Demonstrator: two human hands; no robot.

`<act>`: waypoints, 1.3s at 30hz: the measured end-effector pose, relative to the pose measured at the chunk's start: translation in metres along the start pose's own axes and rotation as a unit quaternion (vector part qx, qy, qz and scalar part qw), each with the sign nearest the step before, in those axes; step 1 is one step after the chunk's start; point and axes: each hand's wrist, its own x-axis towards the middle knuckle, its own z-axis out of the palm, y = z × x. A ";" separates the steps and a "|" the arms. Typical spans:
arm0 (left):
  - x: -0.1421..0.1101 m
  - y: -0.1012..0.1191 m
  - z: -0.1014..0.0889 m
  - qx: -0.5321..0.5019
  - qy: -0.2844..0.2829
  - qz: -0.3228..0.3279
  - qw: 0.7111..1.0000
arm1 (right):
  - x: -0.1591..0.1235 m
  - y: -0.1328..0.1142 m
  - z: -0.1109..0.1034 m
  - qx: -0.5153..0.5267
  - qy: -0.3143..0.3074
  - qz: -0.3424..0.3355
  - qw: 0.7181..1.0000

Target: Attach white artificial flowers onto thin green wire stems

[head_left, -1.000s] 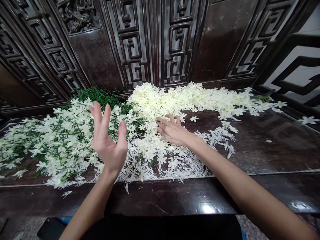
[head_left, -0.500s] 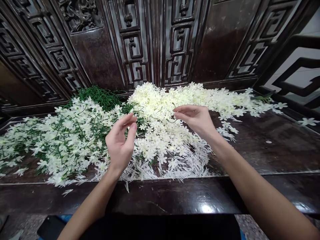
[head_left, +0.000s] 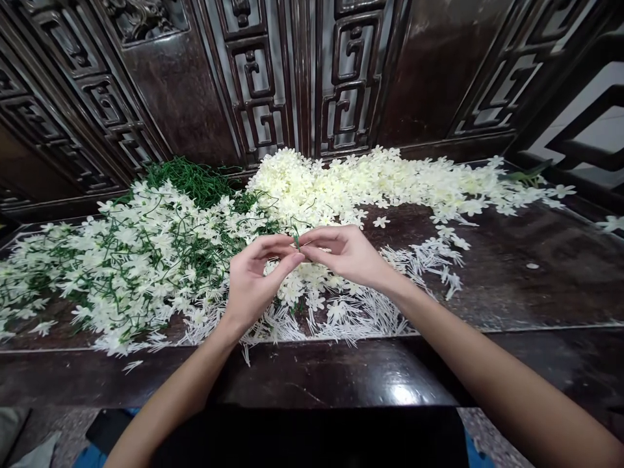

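Note:
My left hand (head_left: 256, 276) and my right hand (head_left: 344, 253) meet fingertip to fingertip above the middle of a dark wooden bench (head_left: 511, 286). Between the pinched fingers stands a thin green stem (head_left: 295, 238); both hands hold it. Under the hands lies a heap of loose white artificial flowers (head_left: 312, 188). To the left spreads a pile of white flowers on green stems (head_left: 131, 253). A bundle of bare green stems (head_left: 190, 179) lies behind that pile. White plastic stamen pieces (head_left: 361, 318) are scattered near the bench's front edge.
A carved dark wooden backrest (head_left: 292, 84) rises behind the flowers. Loose single flowers (head_left: 611, 224) lie toward the right end of the bench. Bare wood shows at the right (head_left: 536, 305). Blue cloth and grey floor show below the front edge.
My left hand went from spread open and raised to pinched. My right hand lifted off the flower heap and moved left. Both hands now meet on a green stem.

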 end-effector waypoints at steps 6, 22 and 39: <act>0.001 -0.001 -0.002 -0.079 0.042 0.005 0.996 | -0.002 -0.003 -0.001 -0.041 -0.026 -0.001 0.999; 0.005 0.001 -0.009 -0.008 0.055 -0.016 0.998 | -0.004 0.009 -0.023 -0.254 -0.178 0.071 0.948; -0.001 -0.017 -0.004 0.220 -0.205 0.094 0.949 | -0.008 0.000 -0.024 -0.317 -0.185 0.075 0.927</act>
